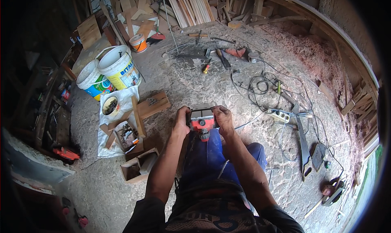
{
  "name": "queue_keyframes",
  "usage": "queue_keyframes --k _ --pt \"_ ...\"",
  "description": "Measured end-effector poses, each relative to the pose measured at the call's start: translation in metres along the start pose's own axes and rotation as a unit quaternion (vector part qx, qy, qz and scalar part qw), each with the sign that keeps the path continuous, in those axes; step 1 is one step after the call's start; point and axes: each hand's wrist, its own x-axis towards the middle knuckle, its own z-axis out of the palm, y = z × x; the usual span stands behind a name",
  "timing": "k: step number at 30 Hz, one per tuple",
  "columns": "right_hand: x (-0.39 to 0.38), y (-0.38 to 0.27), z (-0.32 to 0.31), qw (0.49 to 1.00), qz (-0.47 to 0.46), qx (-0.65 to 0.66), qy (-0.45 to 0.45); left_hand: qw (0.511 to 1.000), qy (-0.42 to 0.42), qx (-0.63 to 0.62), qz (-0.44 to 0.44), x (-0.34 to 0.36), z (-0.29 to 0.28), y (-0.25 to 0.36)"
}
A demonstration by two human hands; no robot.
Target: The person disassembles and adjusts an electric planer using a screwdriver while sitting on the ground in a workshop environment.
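Observation:
A red power tool with a pale grey, flat upper part and black edges is held in front of my body, over my legs. Its exact kind I cannot make out. My left hand is closed round its left side, and my right hand grips the opposite side with the thumb near the top edge. A round dark knob shows on the tool's face, and a red and black end points down toward my blue trousers. The fingers behind the tool are partly hidden.
Left are two buckets, boards and a wooden box. Right lie a power strip, tangled cables, a handsaw and wood shavings. Ahead are a screwdriver and stacked planks.

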Motion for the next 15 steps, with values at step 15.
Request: queue_keyframes --k 15 --pt "0.002 -0.002 0.001 0.999 -0.017 -0.04 -0.013 1.0 -0.017 0.023 0.008 0.003 -0.003 -0.001"
